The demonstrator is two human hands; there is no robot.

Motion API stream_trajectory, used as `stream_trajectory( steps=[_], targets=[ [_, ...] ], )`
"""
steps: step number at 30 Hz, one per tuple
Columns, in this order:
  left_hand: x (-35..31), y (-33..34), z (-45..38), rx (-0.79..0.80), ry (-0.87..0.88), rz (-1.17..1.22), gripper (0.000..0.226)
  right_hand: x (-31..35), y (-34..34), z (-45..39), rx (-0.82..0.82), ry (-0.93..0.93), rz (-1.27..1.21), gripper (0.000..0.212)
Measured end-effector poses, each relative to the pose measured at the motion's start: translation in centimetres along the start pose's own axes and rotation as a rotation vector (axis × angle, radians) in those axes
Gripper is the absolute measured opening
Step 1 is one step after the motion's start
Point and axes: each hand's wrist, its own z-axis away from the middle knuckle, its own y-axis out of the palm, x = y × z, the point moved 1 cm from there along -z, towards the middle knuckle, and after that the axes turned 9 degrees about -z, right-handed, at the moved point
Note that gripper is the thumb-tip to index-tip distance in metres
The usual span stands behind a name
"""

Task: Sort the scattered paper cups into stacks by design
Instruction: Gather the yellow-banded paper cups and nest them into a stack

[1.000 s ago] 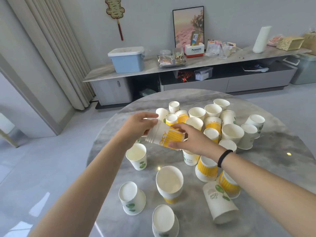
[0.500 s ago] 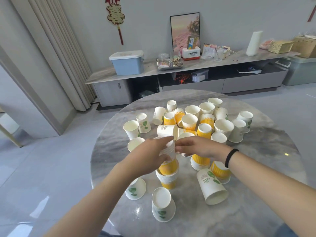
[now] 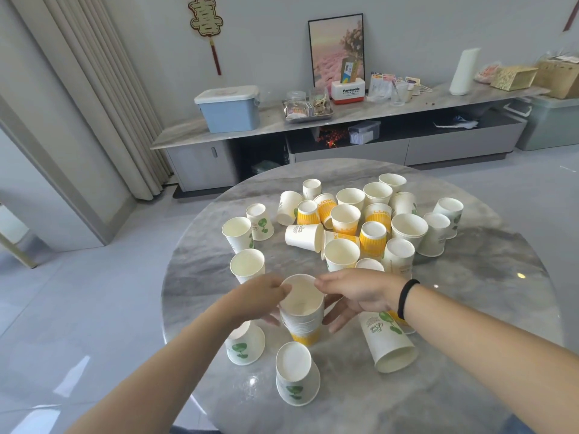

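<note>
A short stack of yellow-banded paper cups (image 3: pixel 302 311) stands upright, mouth up, near the front of the round marble table (image 3: pixel 470 308). My left hand (image 3: pixel 257 300) touches its left side and rim. My right hand (image 3: pixel 354 292), with a black band on the wrist, cups its right side. Further back lie several scattered cups, some yellow-banded (image 3: pixel 372 238), some white with a green leaf print (image 3: pixel 261 222). One green-leaf cup (image 3: pixel 387 343) lies on its side under my right forearm. Two more stand upside down near the front (image 3: pixel 296 382).
One cup (image 3: pixel 304 236) lies on its side in the middle of the table. The table edge curves close to me at the front left. Behind the table runs a low grey sideboard (image 3: pixel 344 120) with a blue box (image 3: pixel 230 109) and small items on it.
A yellow-banded cup held tilted in both hands a second ago has come down onto the cup at the front, forming a stack. Both hands stayed on it, and the view shifted.
</note>
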Motion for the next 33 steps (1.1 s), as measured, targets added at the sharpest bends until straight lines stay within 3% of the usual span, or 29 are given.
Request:
stream_trajectory(
  steps=[5,11,15,18,23,28,33],
  targets=[
    [-0.5,-0.8,-2.2,-0.171,0.006,0.25,0.029,0.8,-0.2,-1.7,-0.198,-0.206,-0.079,0.026],
    [-1.1,-1.4,-3.9,-0.231,-0.028,0.255,0.034,0.9,-0.6,-3.4,-0.371,-0.253,-0.055,0.037],
    [-1.5,-2.2,-4.4,-0.321,0.026,0.071,0.027,1.7,-1.4,-2.6,-0.445,-0.279,0.025,0.028],
    [-2.5,-2.3,-4.8,-0.37,0.032,-0.073,0.041,2.4,-3.1,-1.6,-0.523,-0.314,0.074,0.018],
    [-5.8,-2.0,-6.9,-0.493,0.085,-0.342,0.045,3.1,-7.6,-0.5,-0.812,-0.379,0.377,0.027],
    [-9.5,-1.9,-11.3,-0.338,0.118,-0.573,0.027,2.9,-11.2,-1.6,-0.955,-0.238,0.835,0.037],
    [-10.1,-1.8,-18.3,-0.157,0.062,-0.618,0.027,3.1,-13.9,-3.5,-0.843,-0.063,1.132,0.049]
  ],
)
